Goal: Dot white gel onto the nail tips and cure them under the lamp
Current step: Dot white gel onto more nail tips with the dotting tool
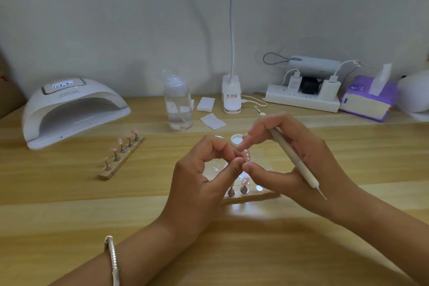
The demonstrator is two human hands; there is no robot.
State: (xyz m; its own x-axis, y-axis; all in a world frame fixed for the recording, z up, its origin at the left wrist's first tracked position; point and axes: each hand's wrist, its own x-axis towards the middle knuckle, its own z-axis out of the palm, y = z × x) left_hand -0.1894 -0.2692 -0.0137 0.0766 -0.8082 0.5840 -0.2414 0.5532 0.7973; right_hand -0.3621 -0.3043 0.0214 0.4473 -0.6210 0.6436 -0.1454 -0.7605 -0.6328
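We see the thumb and forefinger of the left hand (197, 176) pinching a pink nail tip (246, 155) that carries white dots, held up between both hands above the table (69, 204). The right hand (299, 162) meets it there: its thumb and forefinger touch the same tip, while the other fingers curl around a white dotting pen (293, 157) that lies slantwise across the hand, one metal point up toward the wall, the other down toward the wrist. Just beyond the fingers sits a small open pot of white gel (236, 139). Beneath the hands we make out a wooden holder (250, 196) with more tips on metal stands, partly hidden. A second holder (121, 158) with five pink tips lies well apart to the left, near the white curing lamp (74, 109). A clear pump bottle (178, 102) stands further back, and a silver bracelet (113, 260) circles the left wrist
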